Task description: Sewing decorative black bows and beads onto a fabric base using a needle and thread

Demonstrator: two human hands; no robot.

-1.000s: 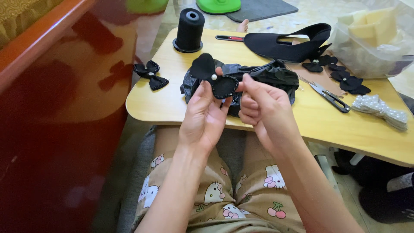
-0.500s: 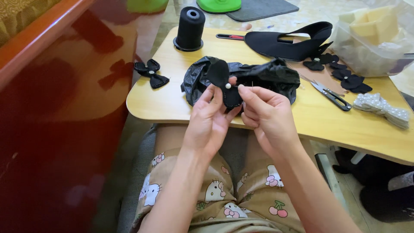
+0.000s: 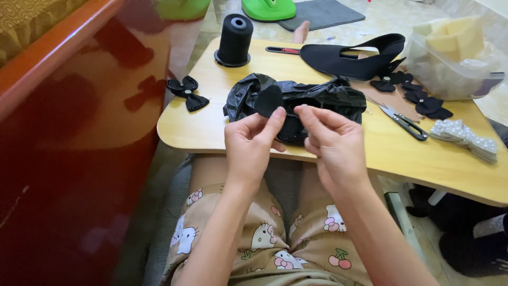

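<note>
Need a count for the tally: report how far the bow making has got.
Done: one finished bow on the table's left, several more near the scissors. In hand: left hand pinches a black petal piece; right hand pinches beside it. Left: unclear, the black bag hides its contents.

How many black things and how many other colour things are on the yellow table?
Black bows: 4, one at left, three at right
Black thread spool: 1
Black plastic bag: 1
Black shoe upper: 1
Scissors: 1
Clear bag: 1
White pearl strips bundle: 1
Total: 10
</note>
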